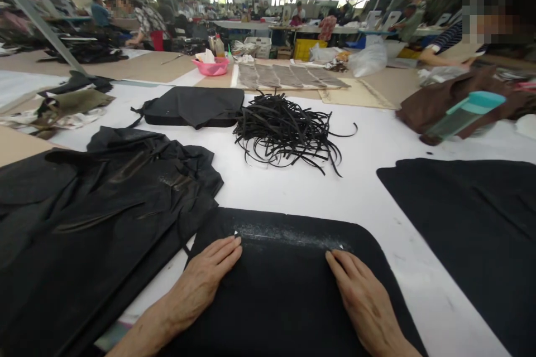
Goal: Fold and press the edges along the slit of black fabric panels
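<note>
A large black panel with rounded corners [285, 301] lies before me on the white tabletop. Near its far edge runs a whitish, chalky smear [285, 236] with a thin pale line in it. My left hand [209, 268] rests on the panel at the smear's left end, fingers stretched out and close together. At the right end, my right hand [360, 284] lies with its fingertips on the panel, fingers extended. A tiny white bit shows by each hand's fingertips. Whether anything thin lies under the fingertips is hidden.
Black fabric pieces [104, 189] are heaped at left, touching the panel's side. Beyond lie a pile of black strips [288, 128] and a black padded stack [192, 106]. More black material [473, 223] and a teal-lidded bottle [464, 114] are at right. Other people work farther off.
</note>
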{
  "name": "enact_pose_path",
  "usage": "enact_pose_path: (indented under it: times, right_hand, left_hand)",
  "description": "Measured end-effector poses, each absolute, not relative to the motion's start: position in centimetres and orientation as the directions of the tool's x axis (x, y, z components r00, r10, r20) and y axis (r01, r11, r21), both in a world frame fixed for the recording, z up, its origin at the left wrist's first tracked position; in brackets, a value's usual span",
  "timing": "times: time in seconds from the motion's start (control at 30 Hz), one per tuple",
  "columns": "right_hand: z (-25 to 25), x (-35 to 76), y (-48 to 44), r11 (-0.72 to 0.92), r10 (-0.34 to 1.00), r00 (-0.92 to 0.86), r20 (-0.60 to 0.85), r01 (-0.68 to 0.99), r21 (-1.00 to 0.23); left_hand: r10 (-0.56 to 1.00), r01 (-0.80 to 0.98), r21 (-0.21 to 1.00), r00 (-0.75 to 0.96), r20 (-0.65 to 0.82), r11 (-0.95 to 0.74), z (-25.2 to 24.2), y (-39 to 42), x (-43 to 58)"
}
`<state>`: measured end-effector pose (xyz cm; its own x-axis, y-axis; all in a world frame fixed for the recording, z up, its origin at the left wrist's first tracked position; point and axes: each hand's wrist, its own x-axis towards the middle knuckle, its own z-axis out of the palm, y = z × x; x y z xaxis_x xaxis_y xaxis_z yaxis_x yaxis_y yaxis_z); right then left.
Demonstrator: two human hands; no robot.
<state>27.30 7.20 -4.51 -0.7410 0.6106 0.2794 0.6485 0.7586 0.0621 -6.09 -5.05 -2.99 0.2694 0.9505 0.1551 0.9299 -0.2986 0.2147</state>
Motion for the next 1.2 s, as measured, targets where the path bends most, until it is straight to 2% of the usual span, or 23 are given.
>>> enact_pose_path:
  times: [0.17,0.37,0.43,0.5,0.6,0.63,0.7,0.77,0.83,0.97,1.03,1.07,1.13,1.2]
  right_hand:
    - [-3.4,27.9,7.5,0.677,0.695,-0.663,0.28,0.734,0.056]
    - [-2.6,29.4,7.7,0.51,0.825,-0.488,0.286,0.86,-0.004]
    - [-2.1,29.4,7.3,0.46,0.857,-0.426,0.289,0.886,-0.057]
    - [-1.2,28.7,6.5,0.456,0.876,-0.402,0.267,0.871,-0.183]
    - [0.9,26.1,4.8,0.431,0.881,-0.467,0.072,0.732,-0.527]
    - [1.5,25.0,4.1,0.367,0.859,-0.51,-0.043,0.673,-0.643]
    - [2.4,22.6,2.9,0.151,0.777,-0.568,-0.272,0.587,-0.795]
    - [2.7,20.5,2.0,-0.082,0.655,-0.626,-0.424,0.499,-0.863]
    - [2.4,19.1,1.6,-0.238,0.59,-0.655,-0.472,0.417,-0.877]
    - [1.7,18.3,1.8,-0.289,0.609,-0.617,-0.498,0.412,-0.864]
    - [1.6,18.8,2.1,-0.261,0.611,-0.619,-0.494,0.432,-0.863]
    - [1.6,19.1,2.3,-0.238,0.616,-0.621,-0.485,0.44,-0.866]
    - [1.7,20.1,3.0,-0.183,0.64,-0.602,-0.477,0.483,-0.856]
    - [1.8,21.5,4.1,-0.141,0.681,-0.554,-0.48,0.543,-0.828]
  left_hand:
    - [0.915,0.939,0.117,0.28,0.291,-0.325,-5.1,-5.3,-6.8]
    - [0.898,0.936,0.126,0.27,0.348,-0.33,-5.8,-5.3,-7.1]
    - [0.892,0.942,0.131,0.238,0.385,-0.308,-5.3,-5.3,-7.0]
    - [0.878,0.95,0.111,0.221,0.424,-0.292,-4.5,-5.2,-6.7]
    - [0.852,0.947,0.077,0.245,0.463,-0.313,-2.9,-5.0,-5.1]
    - [0.846,0.941,0.069,0.262,0.465,-0.33,-2.3,-4.9,-4.2]
    - [0.843,0.93,0.055,0.302,0.446,-0.363,-1.3,-4.6,-2.0]
    - [0.842,0.911,0.019,0.373,0.39,-0.412,-0.7,-4.2,0.3]
    - [0.841,0.898,0.004,0.41,0.352,-0.439,-0.7,-3.9,2.0]
    - [0.885,0.904,0.025,0.41,0.221,-0.426,-1.2,-3.5,3.3]
    - [0.906,0.905,0.083,0.405,0.122,-0.416,-1.0,-3.3,3.3]
    - [0.916,0.904,0.148,0.394,0.07,-0.401,-0.7,-3.2,3.3]
    - [0.942,0.887,0.352,0.334,-0.041,-0.299,0.3,-2.8,2.8]
    - [0.963,0.817,0.567,0.226,-0.147,-0.106,1.4,-2.4,1.9]
